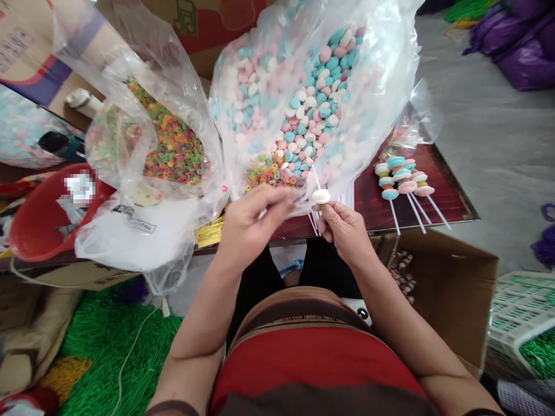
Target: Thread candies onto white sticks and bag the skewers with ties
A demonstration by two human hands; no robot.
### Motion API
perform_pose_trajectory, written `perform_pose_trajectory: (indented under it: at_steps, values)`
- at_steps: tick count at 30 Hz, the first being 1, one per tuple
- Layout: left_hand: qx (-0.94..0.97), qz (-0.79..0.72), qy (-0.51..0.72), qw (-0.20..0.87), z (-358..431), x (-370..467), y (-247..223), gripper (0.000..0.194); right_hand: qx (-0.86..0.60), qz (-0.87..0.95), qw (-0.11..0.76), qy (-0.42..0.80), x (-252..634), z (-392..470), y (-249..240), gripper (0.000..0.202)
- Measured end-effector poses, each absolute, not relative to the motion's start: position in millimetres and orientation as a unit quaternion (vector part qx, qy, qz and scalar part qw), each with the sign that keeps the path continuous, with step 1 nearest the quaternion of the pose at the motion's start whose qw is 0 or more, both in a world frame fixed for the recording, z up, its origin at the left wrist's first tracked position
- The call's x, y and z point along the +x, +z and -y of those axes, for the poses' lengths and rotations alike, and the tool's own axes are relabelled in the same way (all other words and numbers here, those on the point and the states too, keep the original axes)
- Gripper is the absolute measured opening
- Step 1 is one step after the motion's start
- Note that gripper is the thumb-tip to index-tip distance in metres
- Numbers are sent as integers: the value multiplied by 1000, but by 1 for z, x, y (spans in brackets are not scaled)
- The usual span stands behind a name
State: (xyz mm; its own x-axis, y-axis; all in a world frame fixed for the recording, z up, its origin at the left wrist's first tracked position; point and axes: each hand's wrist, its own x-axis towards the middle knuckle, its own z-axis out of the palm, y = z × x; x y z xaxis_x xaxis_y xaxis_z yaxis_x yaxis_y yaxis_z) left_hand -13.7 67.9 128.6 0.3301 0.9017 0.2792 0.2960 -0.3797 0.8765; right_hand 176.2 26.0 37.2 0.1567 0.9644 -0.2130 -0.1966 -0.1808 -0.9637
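In my right hand (342, 228), thumb and fingers pinch a thin white stick (316, 177) carrying a flattened round white piece (321, 196). The stick's tip pokes out above that piece. My left hand (260, 216) is just left of it, its fingers smeared by motion, so whether they hold anything cannot be made out. Behind both hands, an open clear bag (381, 75) holds pink, blue and white rounded pieces (316, 112). Small coloured rings (271, 171) lie at the bag's near end. More white sticks (348, 202) lie on the table beneath my right hand.
Skewers threaded with coloured pieces (405, 176) rest at the right of the dark red table (451, 190). Leftward are a bag of small rings (176, 150) and a red bowl (26, 225). An open cardboard box (455, 289) and a white basket (515, 312) stand at lower right.
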Motion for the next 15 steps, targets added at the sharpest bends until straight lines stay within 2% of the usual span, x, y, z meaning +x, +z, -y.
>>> perform_pose_trajectory:
  at_steps: [3, 6, 9, 12, 15]
  values:
    - [790, -474, 325, 211, -120, 4, 83, 24, -558, 398, 524, 506, 176, -38, 40, 41]
    - [805, -540, 209, 130, -155, 14, 52, 24, -601, 482, 512, 380, 176, -70, 43, 29]
    - [799, -571, 147, 117, -167, 17, 42, 24, -635, 572, 449, 261, 174, -112, 39, 14]
    - [804, -561, 151, 124, -167, 13, 41, 23, -660, 626, 356, 214, 166, -143, 27, 15]
    - [791, -555, 209, 151, -163, 4, 37, 20, -675, 645, 300, 198, 158, -151, 13, 18]
